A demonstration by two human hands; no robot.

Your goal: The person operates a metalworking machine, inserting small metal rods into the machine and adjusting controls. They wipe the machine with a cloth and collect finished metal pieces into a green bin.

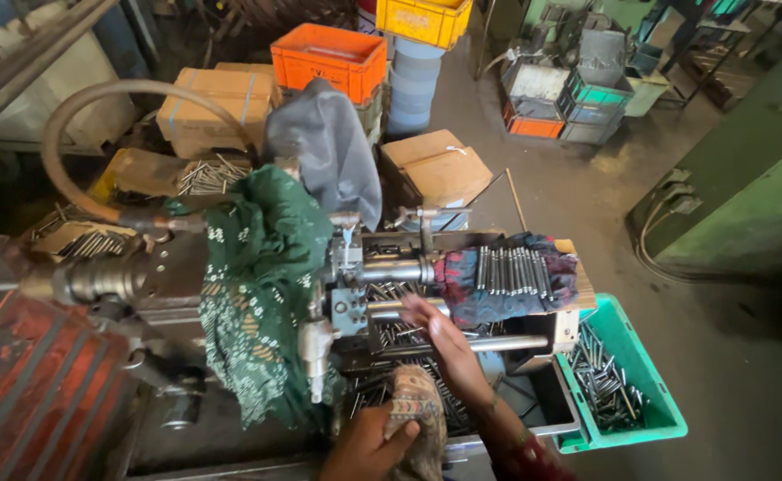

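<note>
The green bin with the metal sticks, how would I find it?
Start at the big machine draped in a green patterned cloth. Look to its right end, low on the floor: the green bin sits there, holding loose metal rods. The other crates, farther back, are orange, yellow or grey.

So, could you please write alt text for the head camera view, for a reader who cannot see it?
Seen from above, a person's right hand reaches into a small metalworking machine draped in green patterned cloth, while the left hand grips a patterned rag. Metal rods lie on a dark cloth; more fill a green crate.
</note>
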